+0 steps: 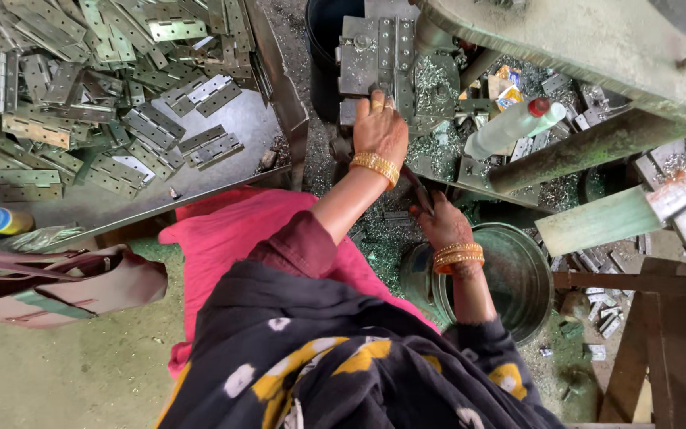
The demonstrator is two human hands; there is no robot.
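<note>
The left hand reaches up onto the press bench; its fingers press on a grey metal hinge plate lying at the bench's far edge. The right hand is lower, at the near edge, clenched around a dark thin handle, just above a round metal bucket

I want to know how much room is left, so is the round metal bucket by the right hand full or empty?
Mostly empty: the metal bucket shows bare inner wall down to its floor, beside the right hand. The arm hides its near edge.
</note>
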